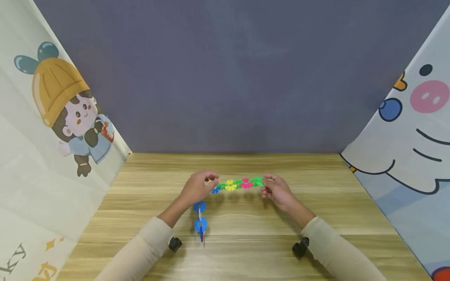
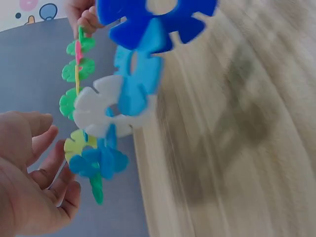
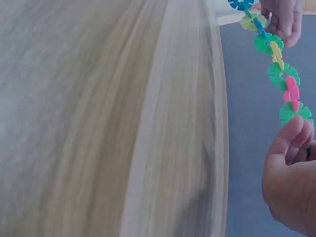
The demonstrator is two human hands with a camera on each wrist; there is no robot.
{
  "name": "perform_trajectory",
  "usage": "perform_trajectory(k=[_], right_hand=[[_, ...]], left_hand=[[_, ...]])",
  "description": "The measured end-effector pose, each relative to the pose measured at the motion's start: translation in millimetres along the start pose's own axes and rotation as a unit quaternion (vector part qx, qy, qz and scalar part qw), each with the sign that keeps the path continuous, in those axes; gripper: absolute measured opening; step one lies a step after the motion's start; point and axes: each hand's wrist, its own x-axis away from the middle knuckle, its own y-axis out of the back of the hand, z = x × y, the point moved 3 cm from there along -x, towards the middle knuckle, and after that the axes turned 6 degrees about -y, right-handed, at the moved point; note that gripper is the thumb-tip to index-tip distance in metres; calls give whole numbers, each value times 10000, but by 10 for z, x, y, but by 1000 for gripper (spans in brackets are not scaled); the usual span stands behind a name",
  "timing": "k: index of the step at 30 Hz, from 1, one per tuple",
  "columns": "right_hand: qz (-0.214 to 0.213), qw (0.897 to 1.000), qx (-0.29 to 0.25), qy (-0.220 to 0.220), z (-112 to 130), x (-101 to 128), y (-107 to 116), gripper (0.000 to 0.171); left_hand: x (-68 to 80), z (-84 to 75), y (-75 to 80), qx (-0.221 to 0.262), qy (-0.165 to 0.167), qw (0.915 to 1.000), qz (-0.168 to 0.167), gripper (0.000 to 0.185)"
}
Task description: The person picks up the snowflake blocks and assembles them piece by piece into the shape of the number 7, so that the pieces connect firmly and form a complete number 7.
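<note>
A chain of flower-shaped interlocking plastic discs [image 1: 230,185] stretches between both hands, in green, pink, yellow, blue and white. My right hand [image 1: 279,192] pinches the green end disc [image 3: 295,112] between thumb and fingers. At the other side, my left hand [image 1: 199,188] has its thumb and fingers spread apart, fingertips right at a pale yellow disc [image 2: 79,144]. Beyond the left hand the chain bends and runs down toward the body through blue discs [image 1: 200,224] and a white disc [image 2: 98,106]. A dark blue disc [image 2: 163,22] forms that end, large and near in the left wrist view.
Under the hands lies a wood-grain table [image 1: 253,249]. A dark grey-blue panel [image 1: 225,78] stands along its far edge. Cartoon-printed white sheets flank it, a left sheet [image 1: 21,156] and a right sheet [image 1: 415,156]. Each wrist carries a small black camera [image 1: 175,244].
</note>
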Motion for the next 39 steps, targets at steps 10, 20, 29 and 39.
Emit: perform_trajectory(k=[10,20,29,39], right_hand=[[-440,9979,-463,128,21,56,164,27],[-636,9956,-678,99,61,95,197,23],[-479,9960,-699,271,48,145,191,17],[-257,9994,49,211,-10,243,171,21]], left_hand=[[172,100,48,91,409,9991,-43,41],[255,166,-71,23,1132,9929,354,62],[189,263,-72,178,1042,9943,101,48],[16,316,-24,-428,722,9965,18,47]])
